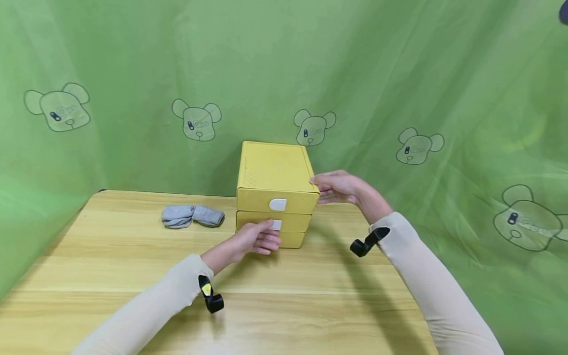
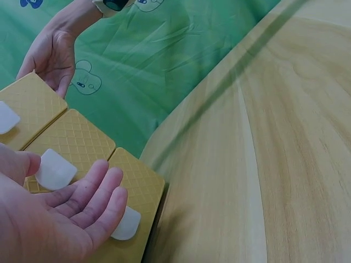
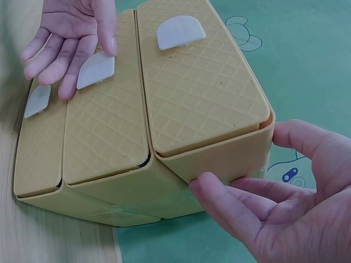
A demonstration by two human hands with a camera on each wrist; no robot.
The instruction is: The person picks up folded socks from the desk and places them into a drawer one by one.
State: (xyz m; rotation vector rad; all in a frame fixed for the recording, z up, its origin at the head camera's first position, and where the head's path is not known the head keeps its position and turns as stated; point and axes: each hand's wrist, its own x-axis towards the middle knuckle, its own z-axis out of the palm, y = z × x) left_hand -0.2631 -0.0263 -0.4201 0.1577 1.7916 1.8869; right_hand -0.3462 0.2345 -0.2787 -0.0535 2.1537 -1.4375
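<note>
A yellow cabinet of three stacked drawers stands on the table, each drawer front bearing a white tab handle. My left hand is in front of the middle drawer. Its thumb tip is at that drawer's white tab, while the other fingers extend loosely below, in front of the lowest drawer's tab. At the upper right front corner, my right hand touches the cabinet. Its thumb lies by the top edge and its fairly straight fingers rest against the side wall. All three drawers look closed.
A folded grey cloth bundle lies on the wooden table, left of the cabinet. Behind the table hangs a green curtain printed with bear heads. Black wrist mounts jut from both sleeves.
</note>
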